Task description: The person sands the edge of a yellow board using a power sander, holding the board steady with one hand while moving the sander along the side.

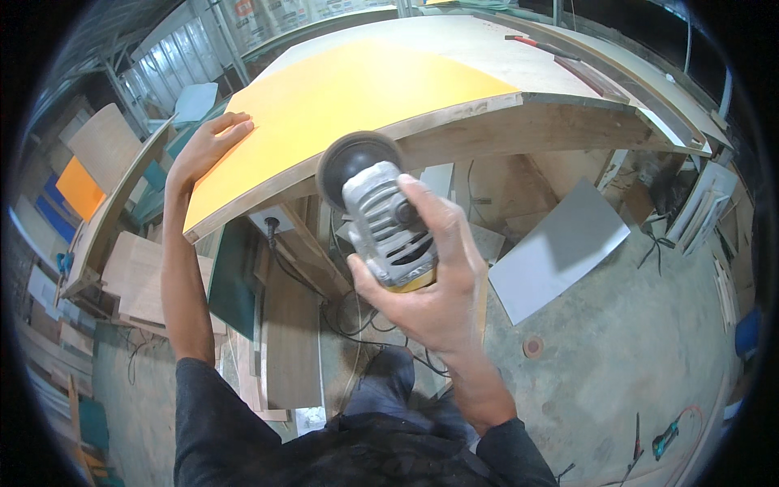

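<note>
Orange-topped plywood worktop point(341, 97) is pressed flat by the open left hand point(207, 146). A grey angle grinder with round black disc point(381, 215) is gripped closed by the right hand point(430, 276), its disc touching the worktop's edge.

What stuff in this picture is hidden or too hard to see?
- Grinder, head view: the right hand covers its rear and switch; whether the disc spins cannot be told.
- Where the disc meets the board's edge: hidden behind the disc.
- Left hand: its palm lies flat on the orange board, so nothing beneath shows.
- Small tools on the floor: too small and bent by the lens.
</note>
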A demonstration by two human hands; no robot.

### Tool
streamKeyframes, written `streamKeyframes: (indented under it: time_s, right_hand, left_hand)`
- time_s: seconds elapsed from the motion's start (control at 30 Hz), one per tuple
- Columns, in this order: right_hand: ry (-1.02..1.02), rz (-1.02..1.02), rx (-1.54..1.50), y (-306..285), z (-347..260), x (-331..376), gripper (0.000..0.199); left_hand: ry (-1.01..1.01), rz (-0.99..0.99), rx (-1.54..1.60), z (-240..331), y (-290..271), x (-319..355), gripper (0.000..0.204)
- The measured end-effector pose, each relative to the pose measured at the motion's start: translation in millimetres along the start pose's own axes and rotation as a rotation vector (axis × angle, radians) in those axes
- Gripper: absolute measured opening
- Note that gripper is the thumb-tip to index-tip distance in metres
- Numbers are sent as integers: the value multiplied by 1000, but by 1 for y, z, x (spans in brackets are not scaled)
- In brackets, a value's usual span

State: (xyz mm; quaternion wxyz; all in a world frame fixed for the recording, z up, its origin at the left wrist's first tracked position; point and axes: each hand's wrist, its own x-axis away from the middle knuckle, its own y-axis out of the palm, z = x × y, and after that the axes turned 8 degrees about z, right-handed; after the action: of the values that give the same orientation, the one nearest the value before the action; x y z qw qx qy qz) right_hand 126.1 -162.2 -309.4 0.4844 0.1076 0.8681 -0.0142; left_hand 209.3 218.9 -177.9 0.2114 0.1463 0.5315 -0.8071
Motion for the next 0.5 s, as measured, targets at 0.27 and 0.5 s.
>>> streamKeyframes:
  time_s: [0.27,0.5]
  right_hand:
    - [31,82,-31,-35,37,-28,83]
    - [11,99,26,-67,69,-51,83]
  left_hand:
    - [6,5,23,7,-1,4,72]
    - [-68,8,57,6,2,2,76]
